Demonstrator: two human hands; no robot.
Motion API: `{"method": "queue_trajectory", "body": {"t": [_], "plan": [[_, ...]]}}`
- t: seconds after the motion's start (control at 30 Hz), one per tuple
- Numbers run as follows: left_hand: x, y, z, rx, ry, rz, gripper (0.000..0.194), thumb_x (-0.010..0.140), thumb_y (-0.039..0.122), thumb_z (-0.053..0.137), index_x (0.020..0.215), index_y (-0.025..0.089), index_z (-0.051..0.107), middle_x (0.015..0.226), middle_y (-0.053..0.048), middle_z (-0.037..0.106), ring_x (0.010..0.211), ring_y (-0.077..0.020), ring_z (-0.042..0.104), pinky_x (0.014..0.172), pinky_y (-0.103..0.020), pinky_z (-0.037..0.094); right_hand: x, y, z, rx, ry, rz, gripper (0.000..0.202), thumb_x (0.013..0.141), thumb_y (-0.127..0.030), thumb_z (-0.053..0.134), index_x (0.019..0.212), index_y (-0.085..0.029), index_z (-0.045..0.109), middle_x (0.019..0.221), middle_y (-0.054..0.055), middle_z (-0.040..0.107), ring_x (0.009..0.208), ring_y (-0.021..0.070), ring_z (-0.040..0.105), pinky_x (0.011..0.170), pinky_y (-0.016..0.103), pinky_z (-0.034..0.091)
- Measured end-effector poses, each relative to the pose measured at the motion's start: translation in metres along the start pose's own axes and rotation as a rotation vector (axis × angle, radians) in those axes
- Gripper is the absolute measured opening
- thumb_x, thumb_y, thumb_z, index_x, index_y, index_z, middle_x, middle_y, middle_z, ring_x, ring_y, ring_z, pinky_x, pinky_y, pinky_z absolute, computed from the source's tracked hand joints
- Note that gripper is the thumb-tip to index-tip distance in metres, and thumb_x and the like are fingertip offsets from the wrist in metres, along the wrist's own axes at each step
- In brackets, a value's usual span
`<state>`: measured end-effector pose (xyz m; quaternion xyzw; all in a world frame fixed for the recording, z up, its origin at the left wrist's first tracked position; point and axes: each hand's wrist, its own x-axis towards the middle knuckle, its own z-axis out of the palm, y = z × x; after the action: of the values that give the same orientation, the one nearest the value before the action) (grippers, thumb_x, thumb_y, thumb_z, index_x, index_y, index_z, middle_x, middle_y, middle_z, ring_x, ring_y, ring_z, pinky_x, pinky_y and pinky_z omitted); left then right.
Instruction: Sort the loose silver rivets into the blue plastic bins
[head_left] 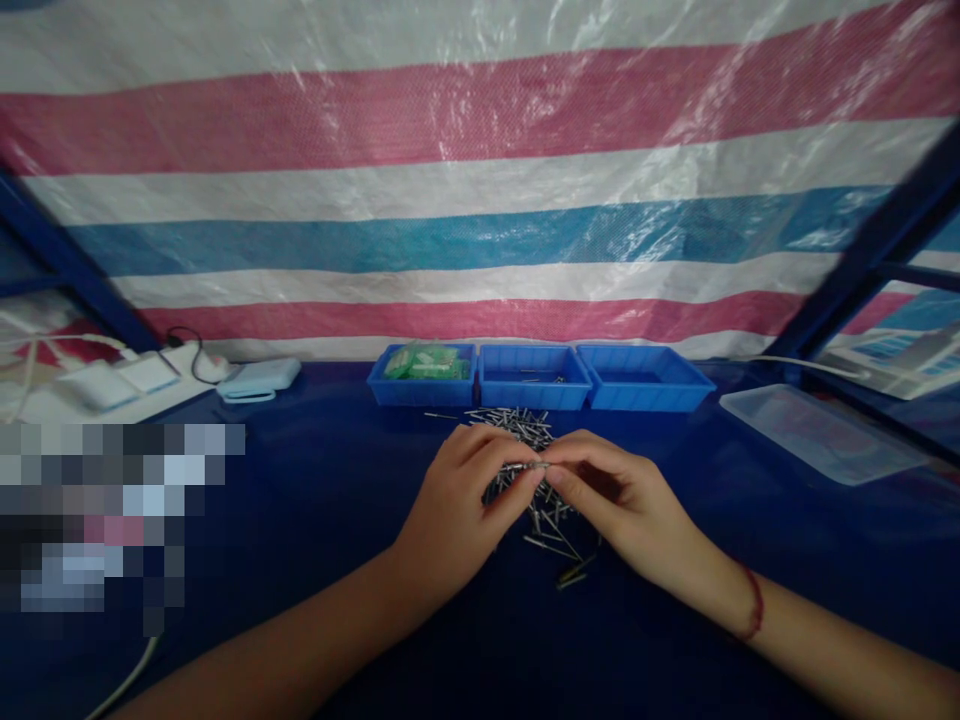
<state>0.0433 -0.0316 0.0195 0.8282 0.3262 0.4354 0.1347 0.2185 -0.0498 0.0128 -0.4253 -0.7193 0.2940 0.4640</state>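
While a striped tarpaulin (465,240) hangs behind, the worktop (300,510) carries three blue bins (534,396); left hand (457,500) and right hand (634,505) — above a heap of metal pins (525,424) before them — jointly pinch a slim metal piece (537,464).

Pins (525,428): metal, bright, smooth. Bins (533,397): moulded plastic, smooth, low sheen. Sheet (465,120): woven plastic, wrinkled, glossy highlights. Tabletop (322,480): smooth, faint sheen, material unclear. Flat panel (825,435): translucent plastic, smooth. Packets (427,362): thin green plastic film, crinkled, part glossy.
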Motion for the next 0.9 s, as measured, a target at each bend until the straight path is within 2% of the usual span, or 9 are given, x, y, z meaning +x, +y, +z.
{"method": "queue_trajectory", "body": {"t": [0.13,0.23,0.3,0.43,0.5,0.57,0.7,0.8,0.9], "plan": [[0.000,0.000,0.001,-0.005,-0.002,-0.061,0.008,0.084,0.020,0.057,0.092,0.020,0.056,0.087,-0.001,0.061,0.083,-0.0148,0.056,0.075,-0.029,0.045,0.006,-0.003,-0.007,-0.119,-0.010,-0.111,0.013,0.087,-0.026,0.052,0.086,-0.021,0.064,0.082,0.003,0.063,0.076,0.0149,0.059,0.067,0.030,0.047],[0.000,-0.001,0.002,-0.017,-0.026,-0.098,0.012,0.084,0.020,0.055,0.096,0.019,0.054,0.086,-0.001,0.061,0.080,-0.0140,0.056,0.073,-0.028,0.045,0.027,0.002,-0.020,-0.333,0.196,-0.172,0.015,0.088,-0.026,0.050,0.084,-0.020,0.064,0.083,0.004,0.063,0.076,0.0159,0.058,0.067,0.031,0.046],[0.001,-0.002,0.001,-0.011,-0.072,-0.053,0.009,0.085,0.019,0.053,0.095,0.018,0.054,0.087,-0.001,0.061,0.082,-0.0139,0.056,0.076,-0.028,0.044,0.046,0.011,-0.030,-0.510,0.331,-0.197,0.019,0.089,-0.027,0.048,0.085,-0.019,0.064,0.085,0.006,0.064,0.074,0.0171,0.057,0.068,0.033,0.046],[-0.001,0.001,0.002,0.067,-0.261,0.109,0.011,0.086,0.017,0.050,0.092,0.019,0.059,0.088,-0.002,0.063,0.086,-0.0155,0.055,0.080,-0.032,0.041,0.072,0.029,-0.039,-0.782,0.342,-0.229,0.026,0.088,-0.031,0.047,0.091,-0.014,0.067,0.087,0.011,0.062,0.085,0.0243,0.058,0.078,0.041,0.046],[-0.004,0.005,0.005,0.122,-0.354,0.190,0.012,0.084,0.018,0.050,0.087,0.020,0.061,0.088,-0.002,0.063,0.083,-0.0162,0.054,0.077,-0.033,0.039,0.070,0.029,-0.036,-0.774,0.347,-0.222,0.027,0.087,-0.031,0.048,0.092,-0.013,0.067,0.088,0.012,0.062,0.088,0.0250,0.057,0.081,0.043,0.045],[-0.008,0.009,0.007,0.186,-0.411,0.247,0.010,0.080,0.026,0.055,0.082,0.020,0.063,0.085,-0.002,0.062,0.080,-0.0176,0.054,0.074,-0.034,0.038,0.058,0.023,-0.031,-0.715,0.331,-0.222,0.024,0.087,-0.028,0.049,0.090,-0.014,0.067,0.087,0.011,0.061,0.087,0.0232,0.058,0.081,0.041,0.046],[-0.014,0.019,0.008,0.344,-0.527,0.245,0.026,0.075,0.045,0.061,0.079,0.019,0.062,0.079,-0.002,0.060,0.076,-0.0200,0.053,0.069,-0.036,0.036,0.027,0.006,-0.020,-0.567,0.268,-0.215,0.015,0.085,-0.021,0.050,0.085,-0.018,0.065,0.087,0.007,0.061,0.085,0.0199,0.058,0.078,0.036,0.047],[-0.014,0.023,0.007,0.439,-0.574,0.248,0.018,0.082,0.036,0.057,0.079,0.018,0.060,0.078,-0.002,0.061,0.076,-0.0194,0.054,0.068,-0.034,0.035,0.015,0.000,-0.014,-0.455,0.200,-0.171,0.013,0.084,-0.019,0.051,0.084,-0.020,0.064,0.087,0.005,0.061,0.084,0.0185,0.058,0.075,0.033,0.047],[-0.014,0.021,0.008,0.505,-0.552,0.304,0.012,0.087,0.024,0.053,0.080,0.017,0.059,0.078,-0.002,0.062,0.076,-0.0194,0.056,0.068,-0.034,0.034,0.013,-0.001,-0.012,-0.394,0.132,-0.151,0.013,0.084,-0.018,0.051,0.082,-0.019,0.063,0.088,0.005,0.061,0.083,0.0176,0.058,0.075,0.032,0.047]]}}
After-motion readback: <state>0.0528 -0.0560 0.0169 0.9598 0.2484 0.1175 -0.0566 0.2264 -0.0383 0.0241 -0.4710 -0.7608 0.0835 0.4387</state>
